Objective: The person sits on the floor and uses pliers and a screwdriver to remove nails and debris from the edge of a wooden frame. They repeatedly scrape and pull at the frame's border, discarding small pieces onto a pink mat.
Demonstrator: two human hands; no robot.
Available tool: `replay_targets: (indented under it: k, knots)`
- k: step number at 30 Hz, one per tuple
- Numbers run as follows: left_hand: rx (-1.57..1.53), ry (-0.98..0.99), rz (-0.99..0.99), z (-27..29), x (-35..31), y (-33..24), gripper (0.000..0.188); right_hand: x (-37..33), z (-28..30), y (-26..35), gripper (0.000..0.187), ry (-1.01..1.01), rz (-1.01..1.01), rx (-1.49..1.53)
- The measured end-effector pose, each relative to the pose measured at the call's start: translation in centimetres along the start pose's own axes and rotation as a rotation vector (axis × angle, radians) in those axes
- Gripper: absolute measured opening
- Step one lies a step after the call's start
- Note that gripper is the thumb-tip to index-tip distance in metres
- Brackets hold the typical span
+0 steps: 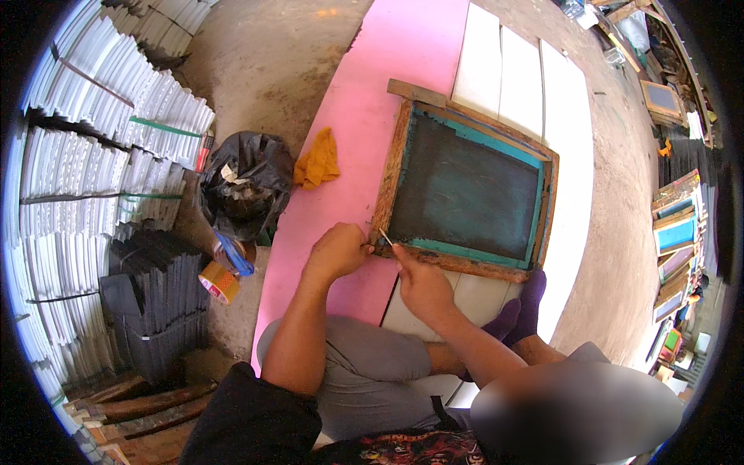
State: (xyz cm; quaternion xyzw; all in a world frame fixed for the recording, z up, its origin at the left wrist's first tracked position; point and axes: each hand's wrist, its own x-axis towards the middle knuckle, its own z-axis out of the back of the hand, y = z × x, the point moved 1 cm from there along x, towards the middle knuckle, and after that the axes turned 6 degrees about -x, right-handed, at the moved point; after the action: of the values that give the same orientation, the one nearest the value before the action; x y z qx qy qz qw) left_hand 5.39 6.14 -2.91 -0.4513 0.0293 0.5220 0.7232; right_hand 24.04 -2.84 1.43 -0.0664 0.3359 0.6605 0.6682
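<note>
A wooden-framed screen [466,186] with dark mesh and a teal border lies on the white and pink surface before me. My right hand [425,289] is closed on a thin, pale stick-like tool [386,237]. Its tip meets the near left corner of the frame, and its exact kind is too small to tell. My left hand [338,252] is closed beside that same corner, fingertips against or just next to the wood. Whatever its fingers may pinch is hidden.
An orange-yellow cloth [317,160] lies on the pink sheet [353,124]. Left of it are a black plastic bag [246,182], a tape roll [219,282], black stacked sheets [159,298] and bundled white stacks [70,167]. More framed screens [676,232] lean at the far right.
</note>
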Motion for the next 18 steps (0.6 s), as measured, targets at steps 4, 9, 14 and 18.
replay_targets:
  k: [4,9,14,18]
  knots:
    - [-0.056,-0.004,0.046,0.9,-0.5,-1.4,0.027,1.3,-2.2,-3.2,0.055,-0.290,0.283,0.240]
    - [-0.048,0.001,0.013,0.8,-0.6,-0.8,0.028,-1.0,-0.1,-0.1,0.050,-0.271,0.116,-0.344]
    - [0.018,-0.065,0.008,-0.3,-0.4,-0.9,0.028,0.1,-1.5,-0.9,0.054,-0.155,0.062,0.081]
    - [0.013,-0.064,0.020,0.1,-0.5,-0.9,0.027,-0.8,-1.6,0.2,0.047,-0.177,0.038,-0.259]
